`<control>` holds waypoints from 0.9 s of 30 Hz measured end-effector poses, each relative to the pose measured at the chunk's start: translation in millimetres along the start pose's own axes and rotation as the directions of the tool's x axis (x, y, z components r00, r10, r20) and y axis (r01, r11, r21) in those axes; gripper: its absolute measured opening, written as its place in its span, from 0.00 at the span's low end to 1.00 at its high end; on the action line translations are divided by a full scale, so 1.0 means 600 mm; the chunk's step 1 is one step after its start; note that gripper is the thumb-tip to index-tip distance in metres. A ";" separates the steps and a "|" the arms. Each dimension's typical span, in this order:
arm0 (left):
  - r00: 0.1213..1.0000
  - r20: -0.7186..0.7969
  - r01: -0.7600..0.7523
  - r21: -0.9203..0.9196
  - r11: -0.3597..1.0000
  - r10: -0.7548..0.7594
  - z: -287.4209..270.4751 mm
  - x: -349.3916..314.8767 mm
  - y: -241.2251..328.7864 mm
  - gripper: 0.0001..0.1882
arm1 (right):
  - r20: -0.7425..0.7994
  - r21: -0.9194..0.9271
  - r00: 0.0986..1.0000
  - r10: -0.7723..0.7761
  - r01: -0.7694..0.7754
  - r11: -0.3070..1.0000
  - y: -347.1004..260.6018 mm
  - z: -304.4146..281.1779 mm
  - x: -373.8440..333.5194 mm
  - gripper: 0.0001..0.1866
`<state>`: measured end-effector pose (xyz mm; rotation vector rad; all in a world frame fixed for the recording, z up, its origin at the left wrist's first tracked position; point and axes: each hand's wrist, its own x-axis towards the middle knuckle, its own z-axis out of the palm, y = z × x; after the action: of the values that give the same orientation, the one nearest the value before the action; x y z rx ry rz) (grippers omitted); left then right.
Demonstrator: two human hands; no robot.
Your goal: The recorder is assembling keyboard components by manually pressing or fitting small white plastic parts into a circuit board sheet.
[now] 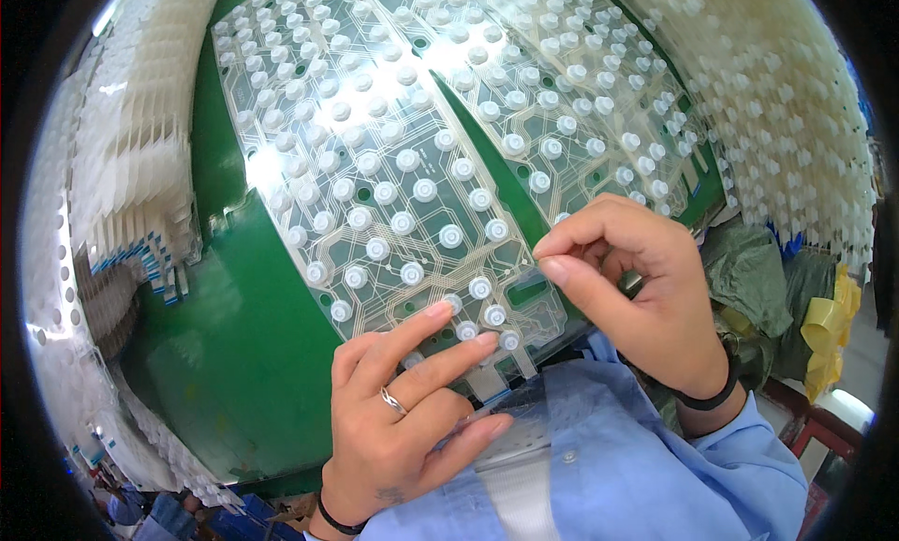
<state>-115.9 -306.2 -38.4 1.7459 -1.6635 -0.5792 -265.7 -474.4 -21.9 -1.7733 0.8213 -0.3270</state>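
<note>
A clear keyboard membrane sheet (389,224) with white rubber domes and printed traces lies on the green tabletop (234,354). My left hand (403,400), with a ring on one finger, rests its spread fingertips on the domes at the sheet's near end. Over that end's right edge, my right hand (637,288) is closed, thumb and forefinger pinched together. What sits between those fingertips is too small to make out. A dark rounded piece (630,282) shows inside the curled fingers. To the right, a second membrane sheet (581,110) lies alongside, a green gap between them.
A tall stack of membrane sheets (140,148) with blue-tipped tails stands at the left. Many more dome-covered sheets (787,101) are piled at the far right. Below that pile are a dark green bag (749,269) and a yellow wrapper (829,330).
</note>
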 end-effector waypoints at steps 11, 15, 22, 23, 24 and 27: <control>1.000 0.007 -0.014 -0.010 1.000 0.014 0.001 0.000 -0.009 0.20 | -0.067 -0.172 0.997 -0.039 0.027 0.985 0.006 0.020 0.007 0.04; 1.000 0.012 -0.016 -0.009 1.000 0.016 0.001 0.001 -0.009 0.20 | -0.060 -0.180 0.997 -0.038 0.027 0.983 0.007 0.018 0.007 0.04; 1.000 0.012 -0.027 -0.006 1.000 0.027 0.001 0.002 -0.009 0.21 | -0.052 -0.214 0.998 -0.032 0.020 0.977 0.004 0.018 0.008 0.04; 1.000 0.013 -0.027 -0.007 1.000 0.027 0.001 0.003 -0.009 0.21 | -0.060 -0.224 0.997 -0.045 0.031 0.974 0.005 0.019 0.008 0.04; 1.000 0.013 -0.026 -0.008 1.000 0.026 0.001 0.003 -0.009 0.21 | -0.067 -0.233 0.996 -0.058 0.041 0.972 0.006 0.021 0.007 0.05; 1.000 0.017 -0.021 -0.009 1.000 0.022 0.000 0.003 -0.009 0.21 | -0.075 -0.273 0.993 -0.086 0.063 0.960 0.008 0.025 0.005 0.05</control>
<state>-112.2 -307.9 -42.1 1.7195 -1.6869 -0.5918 -256.2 -466.4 -32.4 -2.0613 0.8954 -0.3560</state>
